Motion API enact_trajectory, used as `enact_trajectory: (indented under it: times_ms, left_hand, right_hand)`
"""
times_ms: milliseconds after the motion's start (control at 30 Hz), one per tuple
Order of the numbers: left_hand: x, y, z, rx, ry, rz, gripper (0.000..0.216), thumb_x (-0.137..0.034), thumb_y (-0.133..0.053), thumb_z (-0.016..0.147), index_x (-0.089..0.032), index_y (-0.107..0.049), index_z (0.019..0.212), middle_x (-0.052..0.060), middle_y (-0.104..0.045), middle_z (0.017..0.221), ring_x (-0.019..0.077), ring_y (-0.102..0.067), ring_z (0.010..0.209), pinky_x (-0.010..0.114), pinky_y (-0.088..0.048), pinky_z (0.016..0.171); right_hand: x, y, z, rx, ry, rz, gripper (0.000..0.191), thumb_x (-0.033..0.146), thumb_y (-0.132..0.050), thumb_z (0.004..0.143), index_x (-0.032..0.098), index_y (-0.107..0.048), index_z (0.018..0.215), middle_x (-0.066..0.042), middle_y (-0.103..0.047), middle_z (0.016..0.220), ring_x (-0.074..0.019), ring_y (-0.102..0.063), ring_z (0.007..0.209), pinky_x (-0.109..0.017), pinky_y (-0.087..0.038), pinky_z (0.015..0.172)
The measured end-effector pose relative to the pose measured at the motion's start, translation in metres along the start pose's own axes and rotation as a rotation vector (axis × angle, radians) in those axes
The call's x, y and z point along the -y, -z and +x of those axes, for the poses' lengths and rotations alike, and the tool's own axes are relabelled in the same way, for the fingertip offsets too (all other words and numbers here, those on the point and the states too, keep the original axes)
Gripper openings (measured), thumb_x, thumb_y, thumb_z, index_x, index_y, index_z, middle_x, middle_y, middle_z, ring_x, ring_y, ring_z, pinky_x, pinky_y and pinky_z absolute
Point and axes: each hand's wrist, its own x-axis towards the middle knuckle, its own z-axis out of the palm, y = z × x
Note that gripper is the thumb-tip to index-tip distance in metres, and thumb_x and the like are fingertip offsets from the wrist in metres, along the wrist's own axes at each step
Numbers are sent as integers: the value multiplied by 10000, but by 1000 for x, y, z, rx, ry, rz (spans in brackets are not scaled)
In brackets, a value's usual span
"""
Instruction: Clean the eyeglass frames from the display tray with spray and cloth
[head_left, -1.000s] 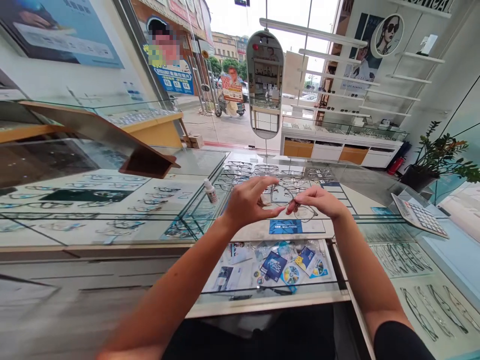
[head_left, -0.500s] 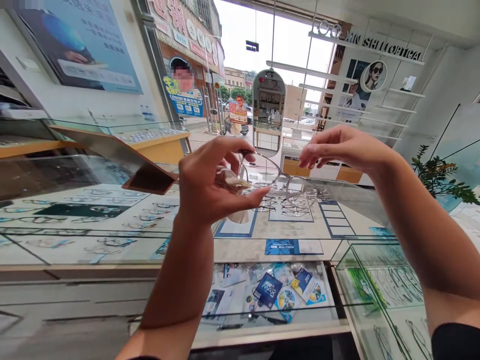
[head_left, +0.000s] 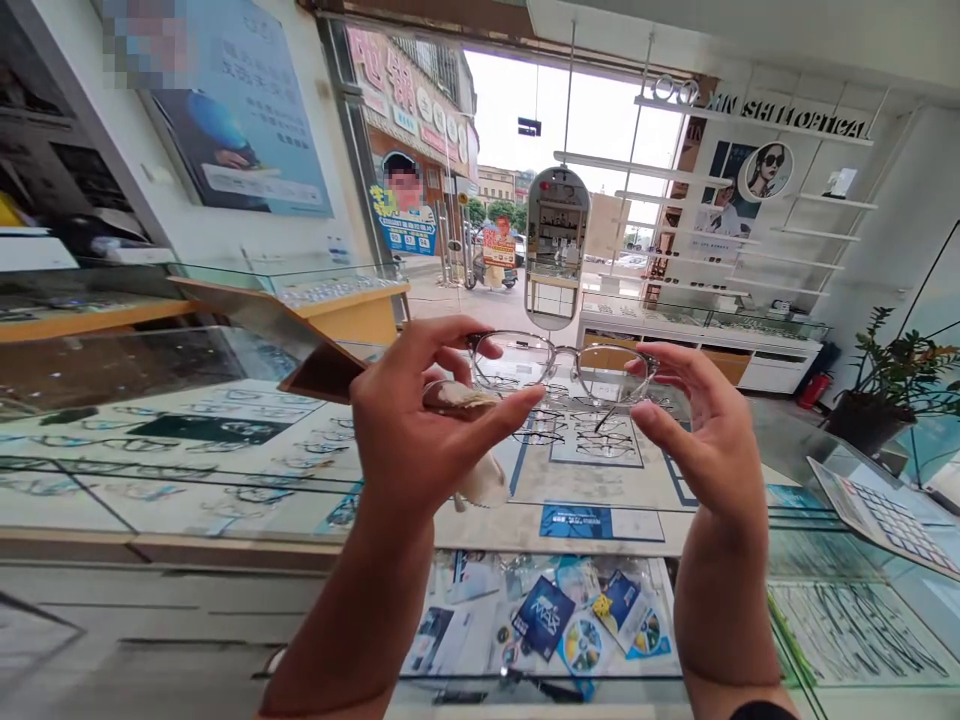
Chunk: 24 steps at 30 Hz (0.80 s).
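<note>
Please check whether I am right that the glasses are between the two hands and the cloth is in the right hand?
Not quite: the head view shows the cloth in the left hand, not the right hand. The glasses are indeed between the two.

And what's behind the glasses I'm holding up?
Through and below the glasses I see more frames, with a mirror beyond. Your left hand and right hand cover whatever lies directly behind them.

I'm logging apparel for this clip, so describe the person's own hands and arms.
The left hand and right hand are ungloved, with no ring or watch visible. The left forearm shows no sleeve; a black sleeve edge appears below the right forearm.
</note>
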Motion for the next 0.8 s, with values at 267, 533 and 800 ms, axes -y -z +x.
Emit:
enact_trajectory:
  times_ms: [267,533,800]
  left_hand:
    - [4,-4,0,65,133,-12,444,-462,-928,690,-237,-732,1018,9,-743,852,118,-554,661,206,-407,463]
    - [11,-4,1,112,108,70,479,-531,-932,673,-238,-754,1008,20,-702,956,127,-552,726,237,-437,541]
    - [10,-6,2,85,72,120,466,-507,-910,727,-233,-774,1078,30,-684,979,127,-513,697,274,-455,556]
  right_hand:
    - [-11,-8,-4,-124,18,-29,343,410,-772,880,255,-690,1175,-40,-775,1051,-215,-717,980,-442,-575,953]
    - [-4,-14,-6,-205,38,-195,369,425,-733,912,278,-684,1247,-52,-755,1102,-227,-706,1003,-444,-581,943]
    - [3,-18,-9,-258,123,-395,305,380,-710,939,280,-747,1224,-64,-754,1117,-249,-699,1026,-464,-570,927]
